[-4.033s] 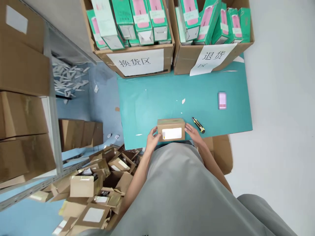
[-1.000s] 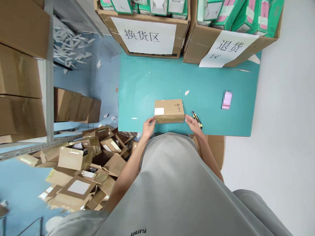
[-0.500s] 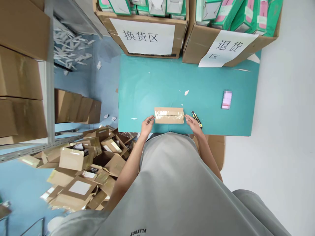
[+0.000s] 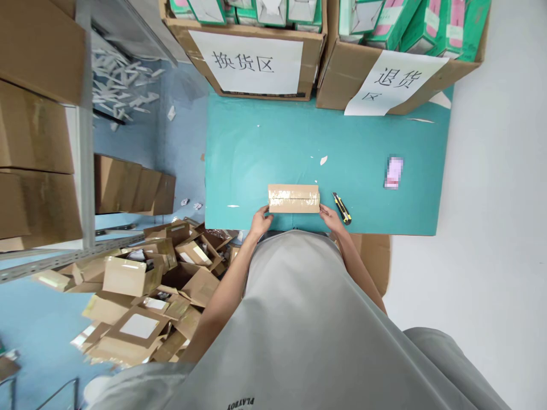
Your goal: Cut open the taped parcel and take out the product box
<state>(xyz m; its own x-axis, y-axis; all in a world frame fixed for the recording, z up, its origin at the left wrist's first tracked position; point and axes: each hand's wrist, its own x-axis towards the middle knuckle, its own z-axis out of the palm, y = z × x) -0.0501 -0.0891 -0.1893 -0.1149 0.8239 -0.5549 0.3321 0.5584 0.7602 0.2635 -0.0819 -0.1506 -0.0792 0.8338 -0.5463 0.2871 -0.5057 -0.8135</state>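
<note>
A small brown cardboard parcel (image 4: pixel 293 199) with clear tape along its top seam lies flat near the front edge of the teal table (image 4: pixel 265 148). My left hand (image 4: pixel 260 220) grips its near left corner with curled fingers. My right hand (image 4: pixel 330 217) holds its near right corner the same way. A yellow and black utility knife (image 4: pixel 342 208) lies on the table just right of my right hand.
Two big cartons (image 4: pixel 252 62) of green and pink boxes stand at the table's back, each with a white paper sign. A small pink item (image 4: pixel 394 172) lies at the right. Opened cardboard boxes (image 4: pixel 141 296) are heaped on the floor at left, beside shelving (image 4: pixel 83 131).
The parcel was turned over from its labelled side onto the taped seam side. Both hands slid to its near corners and stayed on it.
</note>
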